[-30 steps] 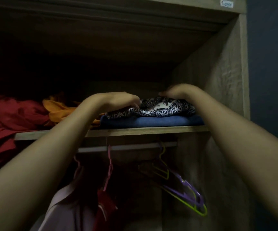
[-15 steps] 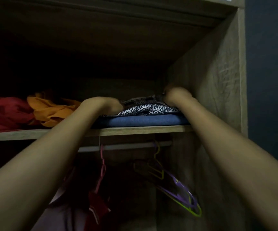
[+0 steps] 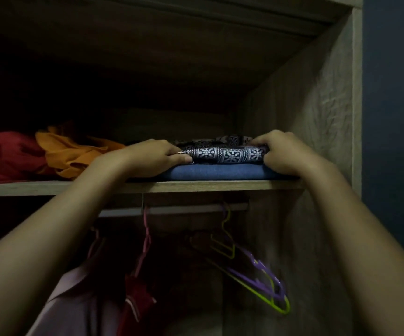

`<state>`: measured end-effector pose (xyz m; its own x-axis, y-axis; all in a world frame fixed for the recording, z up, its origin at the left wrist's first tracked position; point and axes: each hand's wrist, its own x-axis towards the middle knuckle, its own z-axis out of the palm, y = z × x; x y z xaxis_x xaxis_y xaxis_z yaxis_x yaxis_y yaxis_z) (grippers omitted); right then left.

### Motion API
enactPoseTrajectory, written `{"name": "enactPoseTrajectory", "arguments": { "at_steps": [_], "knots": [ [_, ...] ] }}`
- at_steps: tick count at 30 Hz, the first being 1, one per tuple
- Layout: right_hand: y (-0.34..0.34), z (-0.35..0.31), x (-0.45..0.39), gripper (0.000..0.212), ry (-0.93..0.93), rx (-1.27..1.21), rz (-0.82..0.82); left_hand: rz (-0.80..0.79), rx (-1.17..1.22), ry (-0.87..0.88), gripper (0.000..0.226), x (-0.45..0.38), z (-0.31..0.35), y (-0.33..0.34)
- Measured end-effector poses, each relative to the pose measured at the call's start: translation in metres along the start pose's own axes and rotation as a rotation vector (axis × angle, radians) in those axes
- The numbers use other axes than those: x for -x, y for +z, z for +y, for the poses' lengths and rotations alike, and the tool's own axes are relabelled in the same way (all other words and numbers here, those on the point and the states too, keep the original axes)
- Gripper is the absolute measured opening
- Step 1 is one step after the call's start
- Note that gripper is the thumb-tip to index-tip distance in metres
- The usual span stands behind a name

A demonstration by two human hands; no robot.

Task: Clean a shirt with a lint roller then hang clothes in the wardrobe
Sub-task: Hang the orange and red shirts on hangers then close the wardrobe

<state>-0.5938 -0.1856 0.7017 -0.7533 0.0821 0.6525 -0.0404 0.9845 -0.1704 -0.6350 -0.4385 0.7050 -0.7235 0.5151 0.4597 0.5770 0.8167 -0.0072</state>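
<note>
Wardrobe shelf (image 3: 99,187), right end: left hand (image 3: 157,157) and right hand (image 3: 285,154) grip patterned garment (image 3: 225,154) ends, atop folded blue cloth (image 3: 218,172).

A bedroom wardrobe (image 3: 317,105) — folded clothes (image 3: 218,171), hangers (image 3: 264,277).

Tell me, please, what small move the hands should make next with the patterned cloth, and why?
Probably let go and draw back: the left hand and right hand grip the patterned cloth by its ends, and it already lies flat on the blue cloth on the shelf.
</note>
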Motion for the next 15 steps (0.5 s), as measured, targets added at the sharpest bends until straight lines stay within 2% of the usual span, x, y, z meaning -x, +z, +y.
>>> {"name": "enactPoseTrajectory", "arguments": {
  "at_steps": [4, 6, 10, 15],
  "knots": [
    [0.014, 0.008, -0.002, 0.049, 0.014, 0.074, 0.136, 0.015, -0.006, -0.002, 0.039, 0.001, -0.001, 0.004],
    [0.018, 0.007, 0.002, 0.047, -0.038, 0.104, 0.180, 0.022, 0.005, -0.038, 0.048, 0.004, -0.002, 0.005],
    [0.033, 0.011, 0.018, 0.056, -0.098, 0.113, 0.062, 0.092, 0.052, -0.024, 0.056, 0.020, -0.009, 0.009],
    [0.041, 0.010, 0.042, 0.063, -0.139, 0.007, 0.188, 0.162, 0.062, -0.023, 0.045, 0.038, -0.018, 0.008]
  ]
}}
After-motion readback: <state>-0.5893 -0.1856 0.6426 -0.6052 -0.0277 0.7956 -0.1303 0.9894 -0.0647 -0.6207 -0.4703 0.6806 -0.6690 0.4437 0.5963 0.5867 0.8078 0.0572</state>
